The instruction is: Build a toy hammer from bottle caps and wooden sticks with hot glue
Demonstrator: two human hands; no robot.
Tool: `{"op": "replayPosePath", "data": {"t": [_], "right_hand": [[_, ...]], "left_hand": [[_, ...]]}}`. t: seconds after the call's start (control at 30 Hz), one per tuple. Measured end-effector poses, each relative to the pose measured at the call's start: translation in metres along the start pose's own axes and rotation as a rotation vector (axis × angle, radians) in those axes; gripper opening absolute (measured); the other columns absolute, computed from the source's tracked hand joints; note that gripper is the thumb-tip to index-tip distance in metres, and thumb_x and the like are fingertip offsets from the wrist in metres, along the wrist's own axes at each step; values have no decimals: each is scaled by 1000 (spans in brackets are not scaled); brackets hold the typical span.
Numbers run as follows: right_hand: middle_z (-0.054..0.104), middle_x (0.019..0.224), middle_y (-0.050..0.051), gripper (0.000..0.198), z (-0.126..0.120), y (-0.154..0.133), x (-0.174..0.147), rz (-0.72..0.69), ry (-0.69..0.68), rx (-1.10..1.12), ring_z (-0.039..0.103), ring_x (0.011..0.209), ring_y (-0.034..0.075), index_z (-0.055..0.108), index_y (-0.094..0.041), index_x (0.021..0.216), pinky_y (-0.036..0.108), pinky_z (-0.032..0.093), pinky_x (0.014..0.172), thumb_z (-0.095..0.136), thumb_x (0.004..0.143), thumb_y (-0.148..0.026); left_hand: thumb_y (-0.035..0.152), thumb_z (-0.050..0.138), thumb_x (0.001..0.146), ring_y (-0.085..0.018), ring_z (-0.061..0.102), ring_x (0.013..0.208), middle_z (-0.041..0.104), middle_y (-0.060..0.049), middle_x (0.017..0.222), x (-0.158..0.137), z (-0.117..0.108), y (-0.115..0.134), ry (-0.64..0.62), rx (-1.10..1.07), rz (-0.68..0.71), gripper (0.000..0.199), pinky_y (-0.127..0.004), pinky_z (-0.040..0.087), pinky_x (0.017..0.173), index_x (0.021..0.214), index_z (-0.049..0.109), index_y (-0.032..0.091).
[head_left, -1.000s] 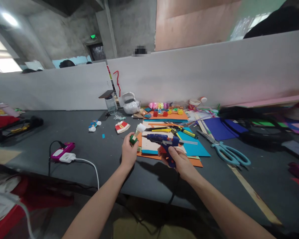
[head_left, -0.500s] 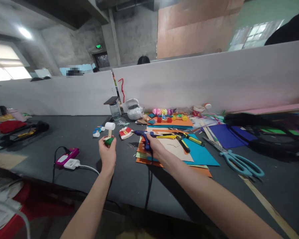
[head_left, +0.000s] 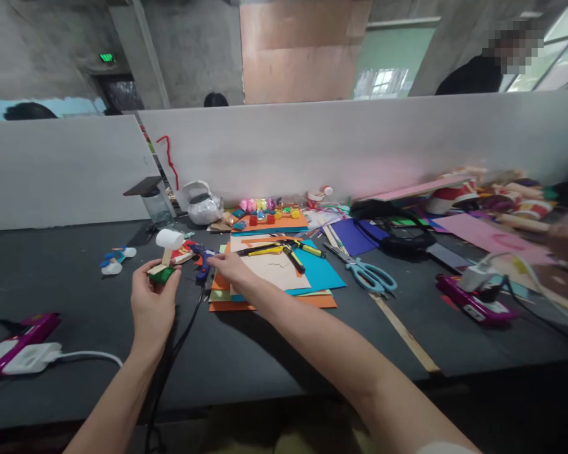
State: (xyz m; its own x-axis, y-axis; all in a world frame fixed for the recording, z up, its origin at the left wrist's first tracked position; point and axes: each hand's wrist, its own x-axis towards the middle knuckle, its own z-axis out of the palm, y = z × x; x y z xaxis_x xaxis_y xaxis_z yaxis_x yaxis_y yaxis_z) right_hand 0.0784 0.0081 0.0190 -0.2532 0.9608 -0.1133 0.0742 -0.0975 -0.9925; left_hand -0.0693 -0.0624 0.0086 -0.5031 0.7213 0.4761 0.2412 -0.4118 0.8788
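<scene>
My left hand (head_left: 154,302) pinches a small craft piece with a green base (head_left: 161,273), a flat wooden stick and a white cylinder (head_left: 169,239) on top. My right hand (head_left: 230,265) has its fingers closed at the back of a blue hot glue gun (head_left: 202,261); the fingertips are partly hidden. The gun's black cord runs down over the table edge. Behind the gun lies a red and white paper piece (head_left: 183,252), partly covered. To the right of the gun, yellow-black cutters (head_left: 293,258) rest on a stack of coloured paper (head_left: 322,271).
Teal-handled scissors (head_left: 372,275) lie right of the paper. A blue and white craft piece (head_left: 116,260) sits at left. Magenta power strips (head_left: 473,302) stand at both sides. A silver kettle-shaped object (head_left: 203,205) and a glass jar (head_left: 156,205) are by the white partition (head_left: 288,145).
The view has turned right. My right hand and the glue gun have moved left off the paper stack, closer to the craft piece in my left hand. My left hand keeps its hold.
</scene>
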Motion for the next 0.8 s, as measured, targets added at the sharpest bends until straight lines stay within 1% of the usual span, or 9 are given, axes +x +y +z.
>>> {"op": "replayPosePath", "data": {"t": [0.07,0.13,0.23,0.27,0.33,0.43,0.57,0.7,0.8], "right_hand": [[65,106,6,23,-40,0,-20,-73,21,-208,64,91,18,64,-14,108,37,55,81,59,96,-33],[66,102,5,19,-87,1,-39,-144,89,-417,63,91,17,65,-15,102,37,53,83,59,95,-31],[64,103,9,8,-154,7,-60,-206,238,-724,57,105,23,66,-15,88,38,43,93,61,90,-21],[63,103,10,6,-170,11,-65,-210,277,-815,56,106,25,65,-15,83,38,40,93,62,88,-19],[63,98,10,7,-193,21,-71,-207,311,-973,56,101,26,64,-16,82,37,40,90,68,82,-21],[62,96,7,15,-204,35,-75,-195,320,-1145,58,94,23,64,-16,88,37,42,86,71,82,-28],[63,104,6,16,-206,41,-75,-154,372,-1289,59,98,20,63,-15,98,40,47,89,63,91,-30],[64,105,7,20,-204,40,-79,-75,432,-1365,62,97,20,64,-14,100,41,50,89,57,96,-33],[65,108,7,25,-199,41,-84,-29,436,-1387,63,96,19,64,-15,105,41,52,87,58,96,-37]], "left_hand": [[33,73,76,-20,67,100,67,-6,107,-5,10,4,-91,16,1,44,-39,49,98,114,55,19],[34,71,78,-21,66,101,67,-6,107,-11,23,5,-182,22,-21,42,-37,50,95,113,55,20],[33,72,75,-20,66,94,67,-5,102,-22,45,2,-263,31,-43,38,-35,51,90,108,58,19],[33,72,75,-19,65,92,67,-4,99,-25,52,1,-283,33,-50,37,-34,51,88,107,59,18],[31,71,76,-18,65,87,66,-3,94,-32,66,-1,-312,33,-59,35,-31,51,84,106,59,18],[30,70,76,-16,63,83,64,-2,92,-39,84,-3,-353,28,-61,33,-29,50,79,105,58,19],[29,69,77,-16,63,83,63,-2,95,-46,98,-8,-397,19,-58,32,-28,49,79,106,58,19],[29,68,79,-17,62,89,62,-3,98,-53,100,-15,-404,16,-58,31,-29,49,81,106,57,19],[29,68,79,-17,62,85,61,-2,93,-57,97,-16,-406,23,-65,29,-28,50,77,103,58,18]]}}
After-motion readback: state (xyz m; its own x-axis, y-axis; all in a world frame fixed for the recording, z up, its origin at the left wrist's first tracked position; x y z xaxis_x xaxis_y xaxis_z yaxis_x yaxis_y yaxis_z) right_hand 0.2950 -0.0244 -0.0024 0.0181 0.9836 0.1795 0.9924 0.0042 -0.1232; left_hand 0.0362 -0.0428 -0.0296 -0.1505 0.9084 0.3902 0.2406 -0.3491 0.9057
